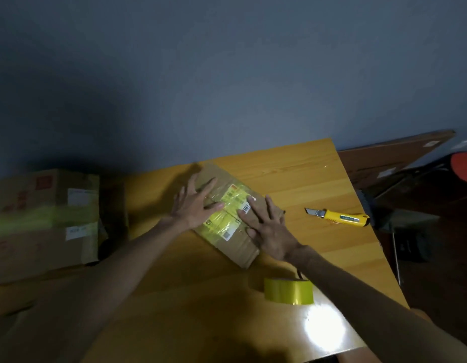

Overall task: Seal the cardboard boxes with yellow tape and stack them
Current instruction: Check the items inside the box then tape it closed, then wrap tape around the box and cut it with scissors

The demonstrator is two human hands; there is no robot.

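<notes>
A small flat cardboard box (pixel 236 244) lies on the wooden table (pixel 292 174), a strip of yellow tape (pixel 224 218) running across its top over a printed label. My left hand (pixel 195 205) lies flat with spread fingers on the box's left part. My right hand (pixel 266 229) presses flat on its right part, fingers straight. A roll of yellow tape (pixel 288 292) stands on the table in front of the box, just under my right forearm.
A yellow utility knife (pixel 339 217) with its blade out lies to the right of the box. Two larger taped cardboard boxes (pixel 46 218) sit stacked at the left. Beyond the table's right edge are a brown board (pixel 394 155) and dark clutter.
</notes>
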